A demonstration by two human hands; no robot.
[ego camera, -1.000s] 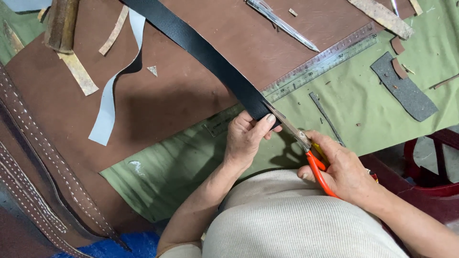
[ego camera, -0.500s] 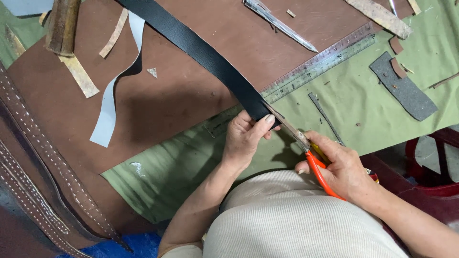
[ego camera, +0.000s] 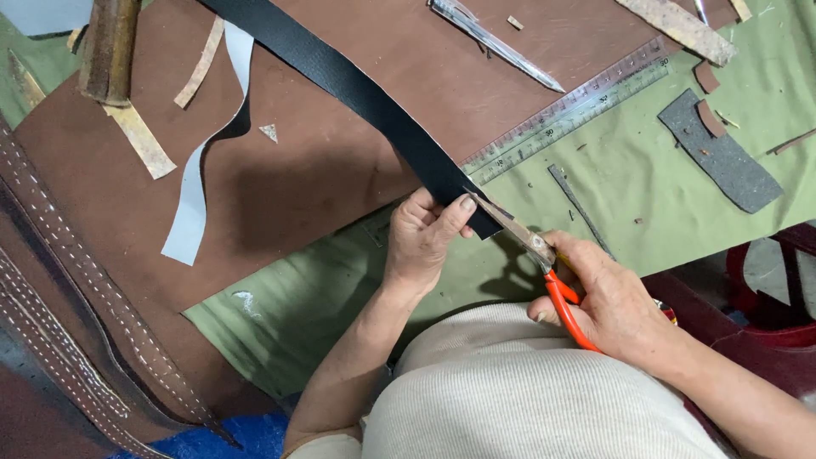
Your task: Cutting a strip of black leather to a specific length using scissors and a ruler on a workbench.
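Nearest you, at 4 o'clock: your right hand (ego camera: 616, 306), closed around the orange handles of the scissors (ego camera: 544, 268), whose blades meet the strip's near end.

At centre: your left hand (ego camera: 425, 238), thumb and fingers pinching the near end of the black leather strip (ego camera: 357, 93); the strip runs off toward 11 o'clock across the brown leather sheet (ego camera: 289, 178).

At 1 o'clock: steel ruler (ego camera: 565, 110) on the green-covered counter (ego camera: 646, 187).

At 2 o'clock: grey scrap (ego camera: 722, 157).

At 9 o'clock: pale strip (ego camera: 200, 183).

At 7 o'clock: stitched brown straps (ego camera: 76, 280).
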